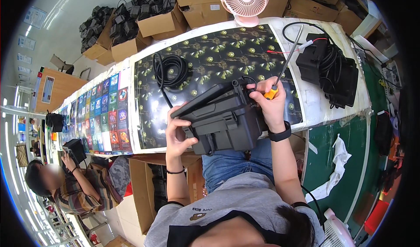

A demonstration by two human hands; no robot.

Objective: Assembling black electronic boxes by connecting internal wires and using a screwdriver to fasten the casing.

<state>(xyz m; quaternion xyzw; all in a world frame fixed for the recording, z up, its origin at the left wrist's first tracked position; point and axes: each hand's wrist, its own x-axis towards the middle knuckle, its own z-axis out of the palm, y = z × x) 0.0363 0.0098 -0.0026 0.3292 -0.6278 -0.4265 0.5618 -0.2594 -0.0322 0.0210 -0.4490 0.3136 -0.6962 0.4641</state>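
Observation:
A black plastic box (pixel 245 126) with latches and a long black bar (pixel 203 100) along its top is held tilted over the near table edge, above my lap. My left hand (pixel 177 135) grips its left end, fingers on the bar side and thumb below. At the upper right corner, my right hand (pixel 273 105) holds a screwdriver (pixel 272 93) by its yellow-orange handle, the long metal shaft pointing away from me. Fingers of that hand also touch the box corner, near a small black cable loop. A coiled black cable (pixel 171 72) lies behind the box.
More black boxes with cables (pixel 328 72) sit at the right of the table (pixel 284 37). A pink fan (pixel 246 4) stands at the far edge. Cardboard boxes (pixel 162 24) line the back. At left, another person (pixel 83 181) handles a black box. An open carton (pixel 140 190) stands below the table.

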